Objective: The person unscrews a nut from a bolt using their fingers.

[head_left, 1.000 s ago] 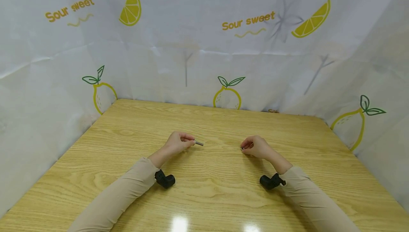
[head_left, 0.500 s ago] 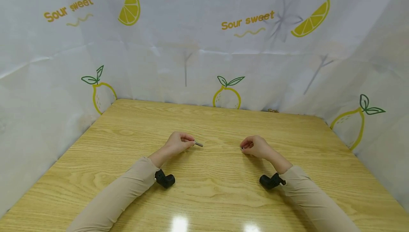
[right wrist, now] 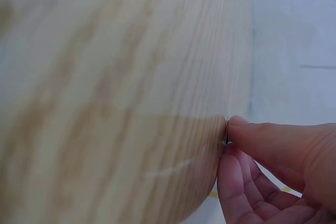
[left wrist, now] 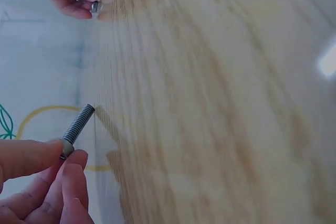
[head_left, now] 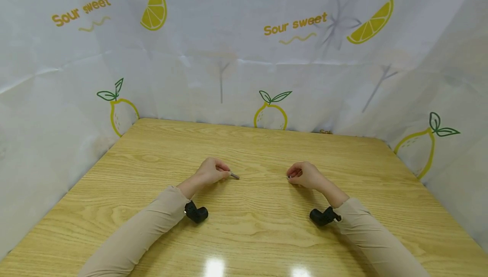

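Observation:
Between thumb and fingertips, my left hand (head_left: 209,172) pinches a metal bolt (left wrist: 79,124) by its head end. The threaded shank sticks out free, and in the head view it points right and toward me. My right hand (head_left: 306,175) pinches a small shiny metal nut (left wrist: 95,7), seen best in the left wrist view. In the right wrist view the thumb and fingers hide most of that nut. The two hands are apart, with a stretch of table between them, and both are just above the wood.
Both hands are over a wood-grain table (head_left: 248,234). A white curtain with lemon prints (head_left: 171,78) hangs around its far and side edges. Black wrist cameras (head_left: 196,212) are strapped at both sleeves.
The bolt's free end has swung toward me and a little left as the left fingers tilted it. The right hand and the nut have stayed in place.

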`<action>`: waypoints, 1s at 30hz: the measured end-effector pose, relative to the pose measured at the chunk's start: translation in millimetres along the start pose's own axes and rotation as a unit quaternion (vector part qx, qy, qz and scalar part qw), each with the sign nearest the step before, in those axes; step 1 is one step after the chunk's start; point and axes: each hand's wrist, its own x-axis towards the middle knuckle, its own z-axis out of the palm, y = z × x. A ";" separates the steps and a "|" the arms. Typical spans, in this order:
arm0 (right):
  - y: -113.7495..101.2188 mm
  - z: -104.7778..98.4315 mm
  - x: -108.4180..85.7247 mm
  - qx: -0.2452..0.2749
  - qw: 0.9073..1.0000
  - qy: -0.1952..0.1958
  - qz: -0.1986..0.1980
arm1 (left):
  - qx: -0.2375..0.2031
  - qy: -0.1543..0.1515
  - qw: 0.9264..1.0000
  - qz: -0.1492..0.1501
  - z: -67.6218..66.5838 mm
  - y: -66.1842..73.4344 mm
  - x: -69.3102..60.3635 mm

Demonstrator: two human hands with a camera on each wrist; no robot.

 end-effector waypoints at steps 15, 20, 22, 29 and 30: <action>-0.3 -0.3 -1.3 0.006 1.000 -0.003 0.004 | 0.081 -0.013 0.997 0.013 -2.0 2.7 -6.0; 0.5 -0.7 -1.5 0.017 1.000 -0.002 0.011 | 0.086 -0.015 0.996 0.025 -2.5 3.2 -8.1; 1.1 -1.0 -1.4 0.024 1.000 -0.001 0.018 | 0.088 -0.016 0.996 0.028 -2.8 3.0 -8.3; 2.6 -2.8 -2.2 0.041 0.999 -0.005 0.032 | 0.100 -0.014 0.994 0.034 -3.5 2.6 -8.5; 2.3 -3.1 -2.4 0.042 0.999 -0.004 0.032 | 0.100 -0.015 0.994 0.032 -3.6 2.8 -8.6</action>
